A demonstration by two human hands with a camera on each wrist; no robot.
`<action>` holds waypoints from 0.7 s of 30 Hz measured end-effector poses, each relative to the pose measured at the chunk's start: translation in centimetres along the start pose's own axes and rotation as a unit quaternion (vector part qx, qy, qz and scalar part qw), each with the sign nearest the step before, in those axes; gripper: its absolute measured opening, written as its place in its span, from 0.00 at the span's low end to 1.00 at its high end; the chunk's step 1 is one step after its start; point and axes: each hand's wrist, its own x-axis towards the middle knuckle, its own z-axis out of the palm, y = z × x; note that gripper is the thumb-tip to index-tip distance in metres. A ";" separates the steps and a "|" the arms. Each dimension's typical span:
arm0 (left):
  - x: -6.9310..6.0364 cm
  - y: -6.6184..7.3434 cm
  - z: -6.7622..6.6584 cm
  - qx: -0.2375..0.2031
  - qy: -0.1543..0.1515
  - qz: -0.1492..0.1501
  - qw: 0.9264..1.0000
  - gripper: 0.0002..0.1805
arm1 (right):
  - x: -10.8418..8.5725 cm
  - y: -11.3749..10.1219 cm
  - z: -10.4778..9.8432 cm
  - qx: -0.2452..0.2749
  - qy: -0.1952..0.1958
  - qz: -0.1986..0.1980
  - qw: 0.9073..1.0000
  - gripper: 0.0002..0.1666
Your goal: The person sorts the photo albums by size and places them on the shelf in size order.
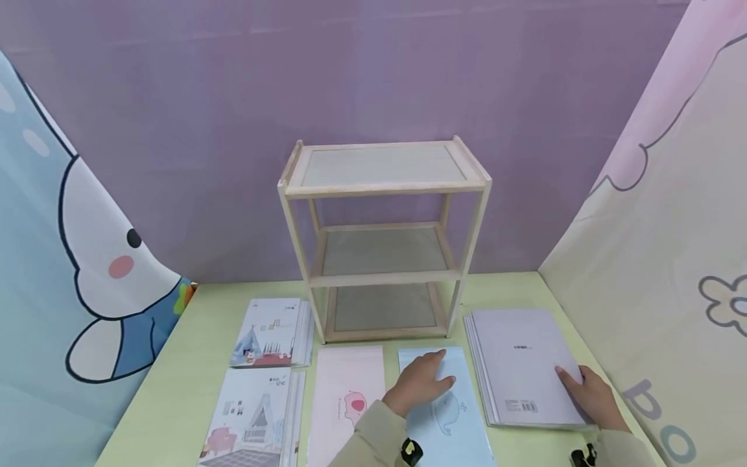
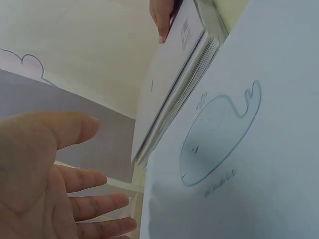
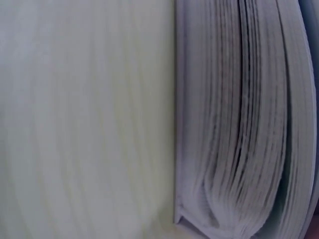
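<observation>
"Surface and room?"

"The tabletop [image 1: 169,389] was pale yellow-green, set against a purple backdrop [image 1: 373,71]. A blue cartoon-print curtain [image 1: 111,292] bounded the left side; a cream and pink one, the right-hand curtain [image 1: 653,259], bounded the other. A three-tier wooden rack [image 1: 385,192] stood toward the back, near the middle. Two stacks of illustrated white books lay at left, the rear stack [image 1: 265,334] directly behind the front stack [image 1: 248,412]."

"Articles at the hands?"

"The grey-lavender book stack [image 1: 519,370] lay flat at the right of the tabletop. The right hand [image 1: 596,397] gripped its right edge near the front corner, thumb on the top cover, fingers partly hidden. The blue pad [image 1: 461,395] lay between that stack and a pink pad [image 1: 347,383]. The left hand [image 1: 421,381] was over the blue pad, fingers extended, thumb spread away. Whether it touched the pad, I could not tell."

"Differences between views?"

"The left wrist view showed the palm, and lettering next to the whale drawing [image 2: 219,139] that could not be made out from the head. The right wrist view showed page edges [image 3: 249,99] at close range, bowed toward one end. Only the head view took in both white stacks."
</observation>
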 end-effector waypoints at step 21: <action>0.9 2.8 2.3 -0.062 -0.038 0.019 0.997 0.33 | 0.0 0.1 0.1 -0.007 0.012 -0.007 1.000 0.48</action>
